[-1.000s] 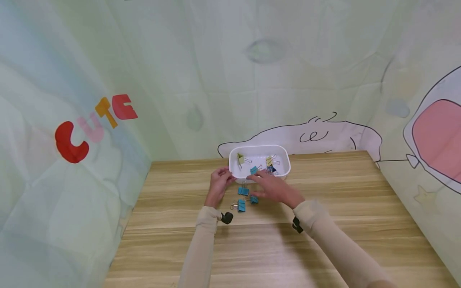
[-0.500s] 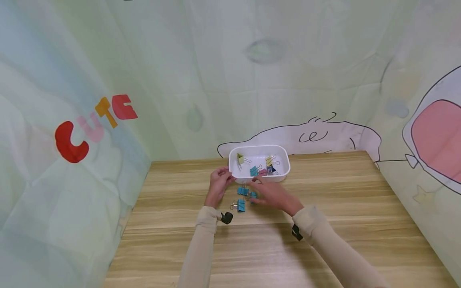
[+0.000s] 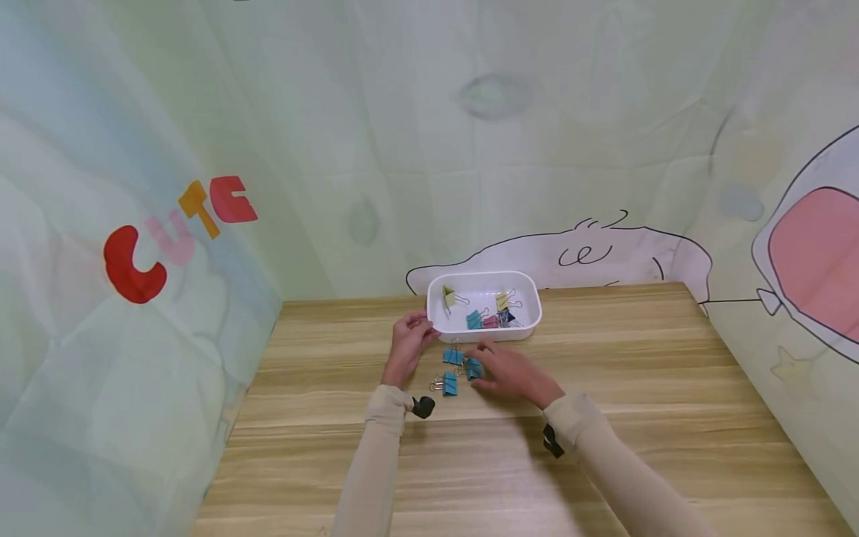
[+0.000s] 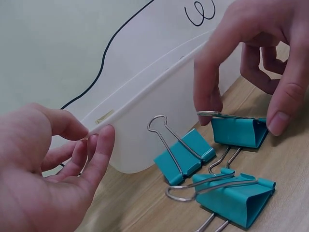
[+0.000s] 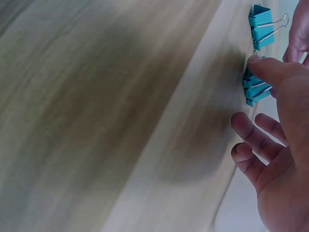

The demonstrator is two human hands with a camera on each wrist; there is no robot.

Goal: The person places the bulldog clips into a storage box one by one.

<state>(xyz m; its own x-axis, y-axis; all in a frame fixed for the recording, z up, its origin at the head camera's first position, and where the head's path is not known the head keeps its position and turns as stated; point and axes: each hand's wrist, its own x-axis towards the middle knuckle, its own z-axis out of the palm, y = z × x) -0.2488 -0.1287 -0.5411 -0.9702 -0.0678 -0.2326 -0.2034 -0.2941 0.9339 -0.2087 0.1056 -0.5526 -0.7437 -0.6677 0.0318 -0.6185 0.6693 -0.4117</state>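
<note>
My left hand [image 3: 407, 347] pinches the near left corner of a white plastic box [image 3: 483, 335] between thumb and fingers. Just in front of the box, my right hand [image 3: 513, 373] has its thumb and forefinger at opposite ends of a teal binder clip [image 4: 236, 133], which lies on the table. Its other fingers hang loosely bent. Two more teal binder clips lie close by: one [image 4: 183, 157] beside the box wall with a wire handle up, the other [image 4: 236, 195] nearer the person.
Inside the box are yellow clips [image 3: 502, 300], a teal clip [image 3: 475, 320], a pink clip [image 3: 491, 321] and a dark blue clip [image 3: 506, 318]. The wooden table [image 3: 604, 462] backs onto a printed curtain [image 3: 416, 149].
My right hand has drawn back from over the box's front rim to the teal clip on the table. A pink clip now shows in the box. My left hand has stayed put.
</note>
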